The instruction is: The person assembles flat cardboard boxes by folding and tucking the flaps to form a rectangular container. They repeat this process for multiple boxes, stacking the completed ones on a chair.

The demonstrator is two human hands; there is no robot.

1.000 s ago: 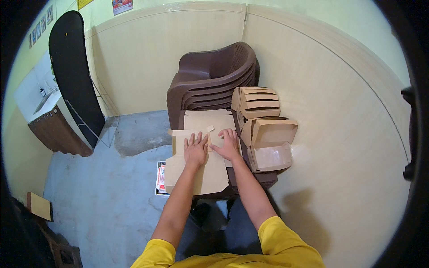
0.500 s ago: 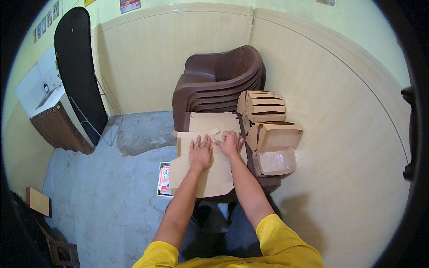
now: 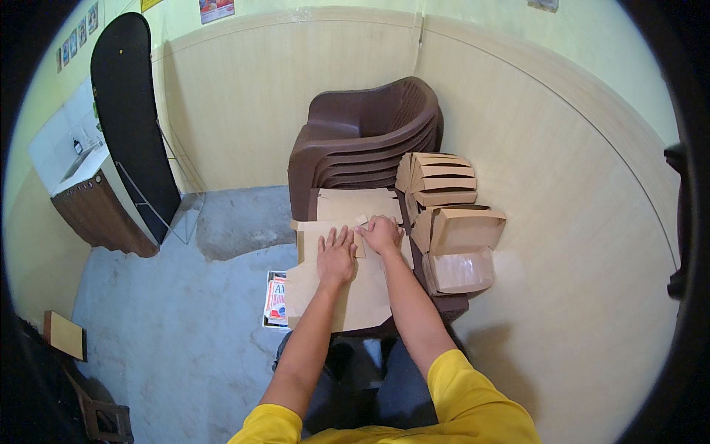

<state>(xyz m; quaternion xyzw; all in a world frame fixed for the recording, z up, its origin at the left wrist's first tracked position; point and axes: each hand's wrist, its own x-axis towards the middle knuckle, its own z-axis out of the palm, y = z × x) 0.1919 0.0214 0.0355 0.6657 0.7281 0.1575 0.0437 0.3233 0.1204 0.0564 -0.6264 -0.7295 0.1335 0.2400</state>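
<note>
A flat brown cardboard box blank (image 3: 314,285) with cut flaps lies in front of me on a brown plastic surface. My left hand (image 3: 337,255) rests flat on it, fingers spread and pointing away from me. To its right, my right hand (image 3: 382,235) has its fingers curled on a flap of the blank, the thumb turned toward the left hand. A small tab (image 3: 361,220) sticks up at the far edge, beside the right fingertips. Beyond the hands lies another flat cardboard piece (image 3: 355,203).
Stacked brown plastic chairs (image 3: 370,140) stand behind the blank. On the right are an open folded carton (image 3: 462,233) and several nested cartons (image 3: 444,177). A basket of printed papers (image 3: 275,300) sits on the floor at left. A tall black board (image 3: 122,111) leans by a sink counter (image 3: 103,200).
The raised strip along the blank's far edge now lies lower, with only a small tab tilted up near my right hand. My left hand stays flat in its place.
</note>
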